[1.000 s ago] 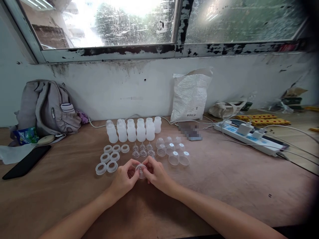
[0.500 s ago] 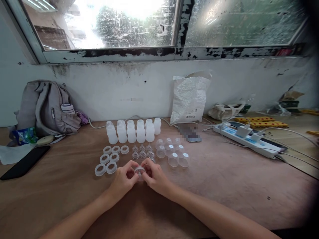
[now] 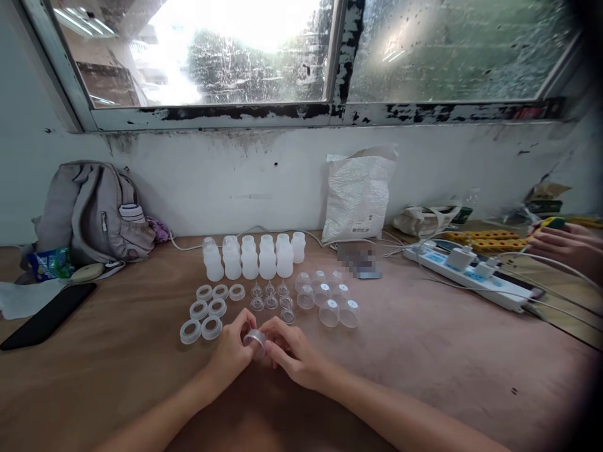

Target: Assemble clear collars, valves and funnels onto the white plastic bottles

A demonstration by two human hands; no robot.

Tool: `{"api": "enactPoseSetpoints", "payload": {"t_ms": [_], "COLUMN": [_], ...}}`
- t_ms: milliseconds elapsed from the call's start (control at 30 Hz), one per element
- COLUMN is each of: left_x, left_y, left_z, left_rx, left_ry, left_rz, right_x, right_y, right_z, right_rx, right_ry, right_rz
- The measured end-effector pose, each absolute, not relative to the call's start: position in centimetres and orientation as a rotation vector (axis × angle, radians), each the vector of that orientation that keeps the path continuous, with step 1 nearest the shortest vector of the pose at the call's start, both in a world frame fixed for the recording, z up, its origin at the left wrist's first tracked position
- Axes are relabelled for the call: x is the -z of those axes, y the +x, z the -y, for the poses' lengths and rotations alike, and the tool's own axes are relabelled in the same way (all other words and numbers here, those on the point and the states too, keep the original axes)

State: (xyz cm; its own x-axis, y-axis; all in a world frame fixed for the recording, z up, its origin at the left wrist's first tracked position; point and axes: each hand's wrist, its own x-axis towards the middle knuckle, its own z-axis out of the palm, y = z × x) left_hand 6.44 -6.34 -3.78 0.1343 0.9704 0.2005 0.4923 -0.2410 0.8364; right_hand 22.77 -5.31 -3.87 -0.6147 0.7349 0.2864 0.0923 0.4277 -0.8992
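Note:
A clear ring-shaped piece (image 3: 255,339) is held between my two hands, low at the centre. My left hand (image 3: 235,345) grips its left side with thumb and fingers. At its right side, the thumb and fingertips of my right hand (image 3: 296,353) are closed on it. Just beyond my hands stand several clear nipples (image 3: 271,301). White rings (image 3: 190,331) lie to the left, and clear domed caps (image 3: 328,312) to the right. Behind them is a row of frosted bottles (image 3: 249,257).
A grey backpack (image 3: 85,213) and a black phone (image 3: 47,316) are at the left. Against the wall leans a white plastic bag (image 3: 358,194). A power strip (image 3: 471,276) with cables lies at the right, near another person's hand (image 3: 560,245).
The clear piece has tilted and shifted slightly left, with my right-hand fingers loosened around it. Another person's hand has appeared at the right edge. The view has tipped slightly upward.

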Motion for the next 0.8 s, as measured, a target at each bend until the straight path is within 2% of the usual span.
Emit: {"api": "enactPoseSetpoints", "payload": {"t_ms": [233, 367, 633, 800], "left_x": [4.7, 4.8, 5.4, 5.1], "left_y": [6.2, 6.4, 6.3, 6.4], "left_z": [5.6, 5.5, 4.8, 3.7], "left_rx": [-1.062, -1.023, -0.924, -0.831], "left_ry": [1.692, 1.605, 1.426, 1.273], "left_rz": [-1.254, -1.204, -0.965, -0.929], "right_x": [4.7, 5.0, 6.3, 5.9], "right_y": [22.4, 22.2, 22.1, 23.7], "right_z": [3.9, 3.3, 2.4, 2.1], "right_rx": [-1.636, -1.762, -1.862, -1.721], "right_ry": [-0.766, -0.749, -0.71, -0.795], "right_rz": [1.628, 1.532, 1.5, 1.72]}}
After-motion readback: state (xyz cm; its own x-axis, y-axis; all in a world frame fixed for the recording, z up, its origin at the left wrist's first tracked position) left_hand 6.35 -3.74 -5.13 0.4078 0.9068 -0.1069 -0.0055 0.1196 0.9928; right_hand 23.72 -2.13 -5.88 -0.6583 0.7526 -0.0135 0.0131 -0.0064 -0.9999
